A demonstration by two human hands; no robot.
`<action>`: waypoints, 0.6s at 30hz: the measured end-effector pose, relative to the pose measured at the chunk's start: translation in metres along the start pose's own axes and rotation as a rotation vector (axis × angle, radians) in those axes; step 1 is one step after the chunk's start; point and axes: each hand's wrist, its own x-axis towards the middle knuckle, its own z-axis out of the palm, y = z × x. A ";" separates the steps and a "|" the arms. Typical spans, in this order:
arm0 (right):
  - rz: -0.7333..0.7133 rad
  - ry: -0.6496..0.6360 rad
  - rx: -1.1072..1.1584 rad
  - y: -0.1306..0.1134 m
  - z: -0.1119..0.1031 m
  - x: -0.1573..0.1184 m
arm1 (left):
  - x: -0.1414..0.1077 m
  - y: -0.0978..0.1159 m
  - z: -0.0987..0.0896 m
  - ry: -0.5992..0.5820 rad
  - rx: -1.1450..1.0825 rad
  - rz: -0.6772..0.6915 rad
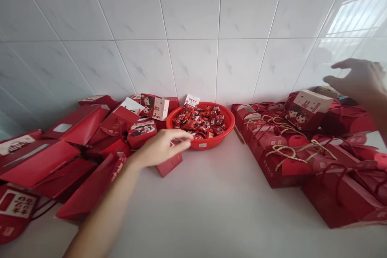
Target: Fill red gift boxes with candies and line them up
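My left hand (pixel 163 147) reaches in from the lower left, fingers stretched forward and holding nothing I can see. Below and partly behind it is a small red gift box (pixel 169 165), standing at the edge of the pile on the left. The fingertips point at the orange-red plastic basket (pixel 208 144), which holds many red-wrapped candies (pixel 196 123) and a white card (pixel 192 100). High at the right edge, my right hand (pixel 355 76) is raised above the gift boxes there, slightly blurred, with thumb and fingers apart and nothing visible between them.
Red gift boxes (pixel 75 123) lie jumbled on the left of the pale tabletop (pixel 205 209). On the right, red boxes with rope handles (pixel 287 155) stand in rows, with a box printed with cartoon figures (pixel 305 109) on top. A tiled wall (pixel 193 64) closes off the back.
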 end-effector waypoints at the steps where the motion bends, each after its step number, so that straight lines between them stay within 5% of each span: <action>1: -0.046 -0.034 0.117 -0.023 -0.005 -0.008 | -0.002 -0.006 -0.011 0.087 0.041 -0.055; 5: -0.253 -0.277 0.630 -0.110 -0.014 -0.059 | -0.010 -0.037 -0.044 0.276 0.250 -0.303; 11: -0.587 -0.884 1.082 -0.193 0.016 -0.176 | -0.008 -0.074 -0.052 0.219 0.377 -0.474; 18: -0.353 -1.163 1.169 -0.227 0.062 -0.269 | 0.008 -0.085 -0.039 0.238 0.064 -0.433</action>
